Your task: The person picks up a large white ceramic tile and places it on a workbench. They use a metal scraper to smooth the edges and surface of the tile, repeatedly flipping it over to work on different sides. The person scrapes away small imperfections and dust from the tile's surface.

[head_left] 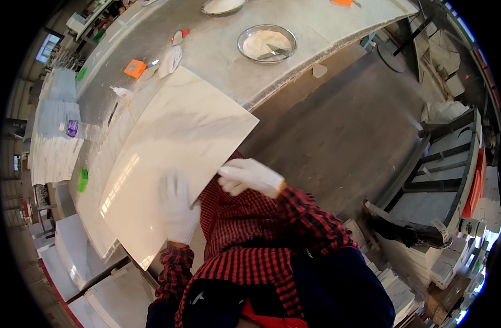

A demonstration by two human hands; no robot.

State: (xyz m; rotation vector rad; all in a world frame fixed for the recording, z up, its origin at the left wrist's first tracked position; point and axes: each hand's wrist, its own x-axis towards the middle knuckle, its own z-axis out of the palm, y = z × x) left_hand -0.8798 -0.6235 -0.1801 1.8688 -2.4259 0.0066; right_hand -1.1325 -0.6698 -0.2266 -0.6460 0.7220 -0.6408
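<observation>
A polished white marble slab [179, 131] with grey veins lies on the workbench and juts past its near edge toward my body. My left hand [179, 210], in a white glove, rests flat on the slab's near part with its fingers stretched out, slightly blurred. At the slab's right edge is my gloved right hand [249, 176], its fingers curled and pressed against that edge. How far the fingers reach under the slab is hidden.
On the bench [217, 60] stand a steel bowl [267, 44] of pale paste with a scraper and a second bowl [223, 5]. An orange box [134, 68] and a pale glove [170, 61] lie farther left. Stacked slabs [56, 131] stand left; a metal-framed rack [439, 169] stands right.
</observation>
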